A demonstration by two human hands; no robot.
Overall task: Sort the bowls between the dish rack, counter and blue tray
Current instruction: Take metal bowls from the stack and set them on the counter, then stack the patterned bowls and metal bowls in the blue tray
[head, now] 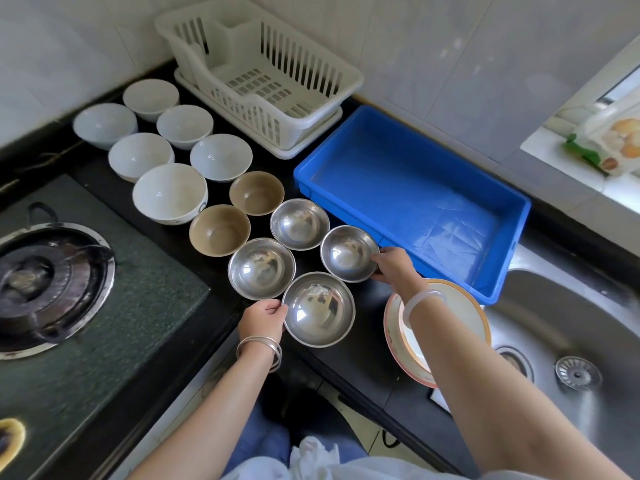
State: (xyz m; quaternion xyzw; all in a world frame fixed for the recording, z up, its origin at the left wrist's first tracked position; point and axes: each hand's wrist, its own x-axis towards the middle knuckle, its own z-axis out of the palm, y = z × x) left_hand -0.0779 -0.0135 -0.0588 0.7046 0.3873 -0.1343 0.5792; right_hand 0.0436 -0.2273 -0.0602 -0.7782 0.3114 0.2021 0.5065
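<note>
Black desk (360, 362) carried four steel bowls; the left hand (263, 318) gripped the nearest steel bowl (318, 309) by its rim, the right hand (393, 265) gripped another (349, 252), beside the blue tray (412, 199), dish rack (263, 74) behind

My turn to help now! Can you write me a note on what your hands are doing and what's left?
Left hand grips the nearest steel bowl; right hand grips the steel bowl beside the blue tray.
Two more steel, two brown and six white bowls sit on the counter.
Dish rack and tray are empty, so sorting is all left.
</note>
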